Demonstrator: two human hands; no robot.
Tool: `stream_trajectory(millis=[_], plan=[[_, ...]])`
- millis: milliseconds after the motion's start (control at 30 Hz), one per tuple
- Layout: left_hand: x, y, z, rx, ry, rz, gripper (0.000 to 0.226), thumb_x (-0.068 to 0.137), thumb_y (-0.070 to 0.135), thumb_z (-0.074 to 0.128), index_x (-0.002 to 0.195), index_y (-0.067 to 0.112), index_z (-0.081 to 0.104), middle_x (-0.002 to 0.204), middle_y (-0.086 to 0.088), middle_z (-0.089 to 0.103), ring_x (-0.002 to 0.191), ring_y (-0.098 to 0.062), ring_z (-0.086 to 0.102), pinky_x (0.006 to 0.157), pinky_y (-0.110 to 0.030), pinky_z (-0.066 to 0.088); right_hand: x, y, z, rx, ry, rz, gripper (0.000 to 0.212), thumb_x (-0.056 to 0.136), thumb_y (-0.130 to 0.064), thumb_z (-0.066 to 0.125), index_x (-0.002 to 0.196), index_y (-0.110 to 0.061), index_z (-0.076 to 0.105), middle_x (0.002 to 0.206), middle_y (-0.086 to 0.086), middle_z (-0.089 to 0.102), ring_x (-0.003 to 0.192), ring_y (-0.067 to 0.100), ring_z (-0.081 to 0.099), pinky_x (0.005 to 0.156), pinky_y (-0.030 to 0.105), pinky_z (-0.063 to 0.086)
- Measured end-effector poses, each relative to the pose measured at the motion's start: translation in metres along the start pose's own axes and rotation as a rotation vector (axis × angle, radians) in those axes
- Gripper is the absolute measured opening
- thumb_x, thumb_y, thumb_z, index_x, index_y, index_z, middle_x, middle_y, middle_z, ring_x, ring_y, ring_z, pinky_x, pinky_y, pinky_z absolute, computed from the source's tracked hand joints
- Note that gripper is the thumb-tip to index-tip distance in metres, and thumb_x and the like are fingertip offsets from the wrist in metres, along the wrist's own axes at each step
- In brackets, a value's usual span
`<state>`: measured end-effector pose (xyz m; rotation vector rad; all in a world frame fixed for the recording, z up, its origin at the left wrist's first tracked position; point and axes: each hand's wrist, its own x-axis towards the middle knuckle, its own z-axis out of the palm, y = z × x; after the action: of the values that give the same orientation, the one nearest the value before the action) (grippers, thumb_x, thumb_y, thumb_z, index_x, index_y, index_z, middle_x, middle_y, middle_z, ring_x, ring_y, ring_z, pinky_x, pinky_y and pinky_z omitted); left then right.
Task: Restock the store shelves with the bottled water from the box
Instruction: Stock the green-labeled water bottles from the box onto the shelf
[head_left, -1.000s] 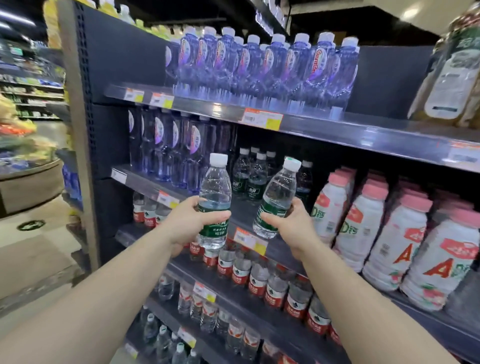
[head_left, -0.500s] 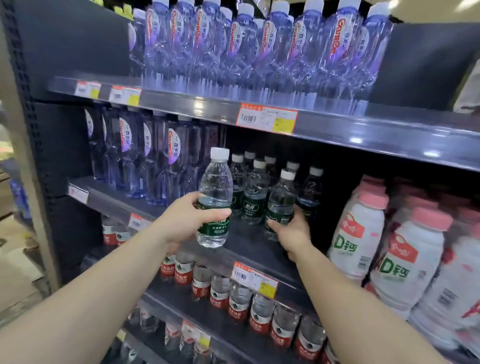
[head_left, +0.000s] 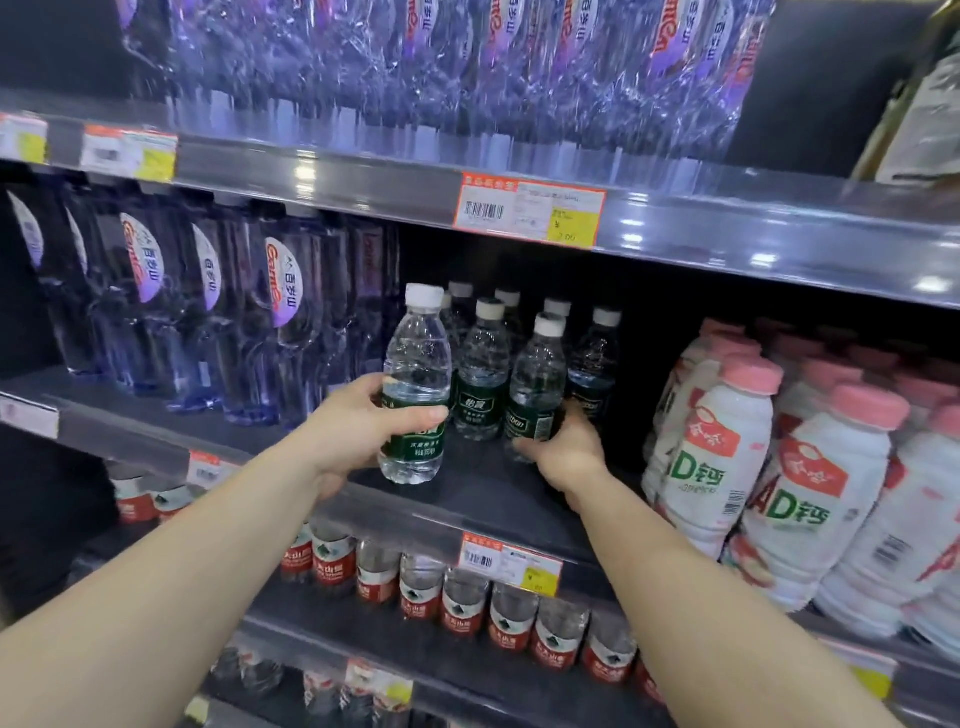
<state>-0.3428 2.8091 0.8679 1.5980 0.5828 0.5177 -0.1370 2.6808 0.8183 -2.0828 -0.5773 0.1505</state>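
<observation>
My left hand (head_left: 358, 431) grips a small clear water bottle (head_left: 418, 364) with a green label and white cap, upright, just above the front of the middle shelf (head_left: 467, 493). My right hand (head_left: 563, 452) holds a second green-label bottle (head_left: 537, 384) low on its body, standing on the shelf next to a group of the same bottles (head_left: 483, 374). The box is out of view.
Tall purple-label water bottles (head_left: 208, 312) fill the shelf's left side. White drinks with pink caps (head_left: 727, 447) crowd the right. Red-label bottles (head_left: 467, 597) line the shelf below. The shelf above (head_left: 363, 182) carries price tags and more purple bottles.
Both hands have reached forward to the middle shelf. The right bottle has gone from tilted in the air to upright on the shelf among the others. The left bottle has moved closer to the shelf.
</observation>
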Motion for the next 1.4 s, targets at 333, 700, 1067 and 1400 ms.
stream_trajectory(millis=[333,700,1067,1400], plan=[[0.014,-0.002,-0.005,-0.029,-0.090,-0.003,0.071,0.052,0.037,0.087,0.117,0.021,0.064,0.105,-0.001,0.076,0.095,-0.020,0.074,0.080,-0.039,0.058,0.001,-0.008,0.009,-0.056,0.082,-0.001,0.082,0.064,-0.044,0.088,0.129,-0.012,0.049,0.128,0.008,0.060,0.116,0.028,0.059,0.096,0.039,0.050],[0.021,-0.005,-0.008,-0.060,-0.076,-0.032,0.048,0.070,0.019,0.084,0.114,0.020,0.063,0.103,-0.002,0.076,0.092,-0.020,0.073,0.075,-0.037,0.058,0.009,-0.005,0.012,-0.056,0.146,-0.022,0.083,0.057,-0.048,0.090,0.123,-0.014,0.051,0.122,0.008,0.061,0.114,0.027,0.059,0.095,0.041,0.051],[0.031,-0.008,-0.007,-0.077,-0.085,-0.006,0.052,0.064,0.025,0.086,0.111,0.024,0.065,0.104,0.001,0.076,0.094,-0.019,0.072,0.076,-0.038,0.058,0.010,-0.008,0.011,-0.048,0.159,-0.033,0.088,0.058,-0.049,0.089,0.127,-0.012,0.048,0.127,0.010,0.057,0.117,0.028,0.056,0.097,0.040,0.050],[0.034,-0.011,-0.009,-0.089,-0.095,-0.003,0.066,0.052,0.031,0.087,0.114,0.022,0.065,0.105,-0.001,0.076,0.097,-0.021,0.073,0.080,-0.041,0.058,0.004,-0.009,0.013,-0.032,0.125,-0.030,0.094,0.059,-0.049,0.088,0.133,-0.014,0.043,0.128,0.007,0.055,0.117,0.025,0.055,0.095,0.037,0.051]])
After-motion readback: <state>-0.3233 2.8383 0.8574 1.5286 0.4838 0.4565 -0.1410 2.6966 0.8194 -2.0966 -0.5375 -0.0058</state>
